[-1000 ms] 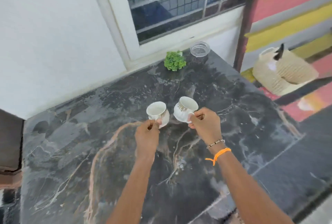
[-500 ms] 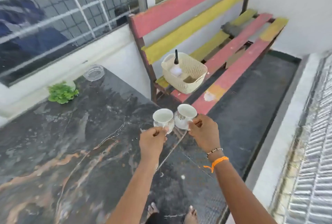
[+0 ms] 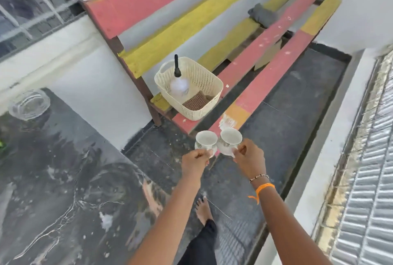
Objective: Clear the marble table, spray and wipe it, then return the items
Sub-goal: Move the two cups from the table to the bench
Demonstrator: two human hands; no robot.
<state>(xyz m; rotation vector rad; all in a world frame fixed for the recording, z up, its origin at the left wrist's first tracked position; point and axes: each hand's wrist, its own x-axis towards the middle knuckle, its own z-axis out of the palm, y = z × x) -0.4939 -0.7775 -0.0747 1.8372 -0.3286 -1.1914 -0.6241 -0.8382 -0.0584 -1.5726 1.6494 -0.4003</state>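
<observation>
My left hand [image 3: 195, 161] grips a white patterned cup [image 3: 205, 140] by its handle. My right hand [image 3: 249, 159] grips a second white cup [image 3: 230, 139] the same way. Both cups hang side by side, upright, over the dark floor just off the right edge of the black marble table [image 3: 63, 179] and in front of the bench. A glass ashtray [image 3: 28, 104] sits at the table's far corner. A cream basket [image 3: 209, 96] on the bench holds a spray bottle [image 3: 178, 83] with a black nozzle and a brown cloth [image 3: 194, 102].
The red and yellow slatted bench [image 3: 265, 52] runs along the wall, with a grey cloth [image 3: 262, 15] near its far end. A white ledge [image 3: 319, 158] borders the floor on the right. My bare foot [image 3: 203, 209] stands on the dark floor.
I have turned right, away from the table. Both cups went from above the table's middle to beyond its right edge, near the bench. The green plant has left the view.
</observation>
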